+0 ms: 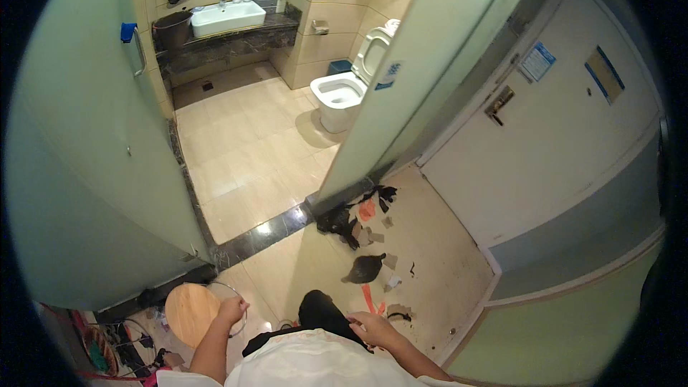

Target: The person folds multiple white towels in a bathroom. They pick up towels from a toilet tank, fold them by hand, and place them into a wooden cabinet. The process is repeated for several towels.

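Note:
My left hand [232, 310] is curled beside a round wooden seat or board [189, 314]. A thin metal ring [222, 284] passes behind the hand, partly hidden by the wood; whether my fingers grip it I cannot tell. Near my dark-clothed leg [322, 309], my right hand [371, 328] hangs with fingers loosely apart and nothing visible in them. Ahead of it on the tiles lie an orange-red strip [367, 298], a dark rounded object [366, 269], a crumpled black plastic bag [337, 224] and torn cardboard pieces [391, 262].
A dark stone threshold [263, 231] crosses the floor to a bathroom with a toilet [337, 98] and white washbasin [228, 18]. Frosted glass panels [80, 145] flank the opening. A white door [532, 145] stands right. A wicker basket [100, 352] and cables lie lower left.

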A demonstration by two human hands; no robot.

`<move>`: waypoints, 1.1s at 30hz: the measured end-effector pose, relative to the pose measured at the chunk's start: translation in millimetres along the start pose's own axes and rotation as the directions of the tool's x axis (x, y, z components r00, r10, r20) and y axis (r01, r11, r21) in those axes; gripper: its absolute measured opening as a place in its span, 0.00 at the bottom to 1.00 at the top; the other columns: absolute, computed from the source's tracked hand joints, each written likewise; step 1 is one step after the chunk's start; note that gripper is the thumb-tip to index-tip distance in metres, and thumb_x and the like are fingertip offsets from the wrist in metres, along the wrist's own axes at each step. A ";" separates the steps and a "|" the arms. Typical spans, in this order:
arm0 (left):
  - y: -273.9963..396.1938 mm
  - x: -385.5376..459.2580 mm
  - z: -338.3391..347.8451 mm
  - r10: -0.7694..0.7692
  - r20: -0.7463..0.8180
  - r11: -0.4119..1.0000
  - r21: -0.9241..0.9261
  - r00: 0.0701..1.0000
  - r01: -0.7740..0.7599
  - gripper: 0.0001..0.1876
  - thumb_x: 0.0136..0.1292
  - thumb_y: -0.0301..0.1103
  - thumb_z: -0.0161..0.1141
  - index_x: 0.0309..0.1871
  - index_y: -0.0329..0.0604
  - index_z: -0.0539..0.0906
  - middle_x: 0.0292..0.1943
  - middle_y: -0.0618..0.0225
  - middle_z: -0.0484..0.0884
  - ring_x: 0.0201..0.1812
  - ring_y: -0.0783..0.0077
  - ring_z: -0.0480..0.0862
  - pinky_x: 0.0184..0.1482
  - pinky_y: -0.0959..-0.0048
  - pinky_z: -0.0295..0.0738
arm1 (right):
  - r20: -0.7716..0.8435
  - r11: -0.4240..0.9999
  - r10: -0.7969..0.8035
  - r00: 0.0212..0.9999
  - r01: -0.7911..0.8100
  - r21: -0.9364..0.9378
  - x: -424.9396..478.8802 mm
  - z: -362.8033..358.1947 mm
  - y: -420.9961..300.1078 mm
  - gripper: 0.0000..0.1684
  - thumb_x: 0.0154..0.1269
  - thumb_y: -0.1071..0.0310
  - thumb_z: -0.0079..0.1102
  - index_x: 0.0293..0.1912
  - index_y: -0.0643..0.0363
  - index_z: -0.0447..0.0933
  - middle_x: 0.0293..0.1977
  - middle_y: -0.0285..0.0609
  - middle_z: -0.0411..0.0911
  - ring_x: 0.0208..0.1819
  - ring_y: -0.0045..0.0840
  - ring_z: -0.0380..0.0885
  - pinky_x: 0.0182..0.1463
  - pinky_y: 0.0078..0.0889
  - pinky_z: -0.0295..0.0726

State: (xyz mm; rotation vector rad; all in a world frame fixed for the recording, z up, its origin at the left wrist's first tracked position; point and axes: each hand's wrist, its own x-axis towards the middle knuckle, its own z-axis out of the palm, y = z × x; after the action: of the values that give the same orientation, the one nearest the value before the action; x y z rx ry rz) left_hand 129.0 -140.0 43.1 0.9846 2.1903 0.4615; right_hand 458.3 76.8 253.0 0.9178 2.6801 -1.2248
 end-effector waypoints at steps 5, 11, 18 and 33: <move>17.0 59.4 -15.8 -0.029 0.068 0.995 -0.092 0.997 0.035 0.16 0.54 0.45 0.59 0.33 0.40 0.81 0.31 0.52 0.81 0.34 0.51 0.81 0.37 0.60 0.74 | 0.040 0.997 0.031 0.999 -0.033 0.072 109.7 -30.0 13.1 0.07 0.56 0.69 0.53 0.33 0.63 0.75 0.27 0.46 0.77 0.28 0.31 0.77 0.33 0.27 0.74; -0.7 153.4 -82.0 -0.247 -0.005 0.969 -0.003 0.969 0.247 0.18 0.58 0.47 0.52 0.35 0.40 0.81 0.33 0.51 0.81 0.39 0.50 0.80 0.43 0.58 0.73 | -0.015 0.996 -0.074 0.997 0.074 0.055 274.3 -84.7 32.0 0.07 0.55 0.68 0.53 0.31 0.61 0.73 0.22 0.50 0.74 0.23 0.38 0.75 0.29 0.32 0.72; -12.9 264.5 -169.5 -0.156 -0.250 0.988 -0.048 0.956 0.148 0.19 0.60 0.46 0.49 0.27 0.39 0.81 0.32 0.49 0.80 0.38 0.48 0.79 0.42 0.56 0.71 | -0.138 0.968 -0.245 0.960 0.250 0.018 455.2 -183.8 -10.0 0.07 0.55 0.68 0.53 0.32 0.62 0.73 0.21 0.49 0.74 0.23 0.39 0.75 0.28 0.34 0.73; -171.3 632.6 -303.9 -0.149 0.029 0.980 0.141 0.988 0.143 0.19 0.55 0.46 0.56 0.28 0.35 0.82 0.32 0.48 0.80 0.38 0.49 0.80 0.42 0.58 0.74 | -0.611 0.971 0.220 0.761 -0.112 0.211 756.1 -282.2 2.3 0.05 0.54 0.71 0.54 0.31 0.61 0.76 0.18 0.42 0.73 0.18 0.21 0.70 0.25 0.24 0.71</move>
State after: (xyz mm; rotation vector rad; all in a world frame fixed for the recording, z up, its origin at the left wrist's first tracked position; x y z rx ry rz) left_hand -479.0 216.1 -116.8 0.8885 2.2639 0.2229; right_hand -108.8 650.6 229.9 1.8500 2.8787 -1.2815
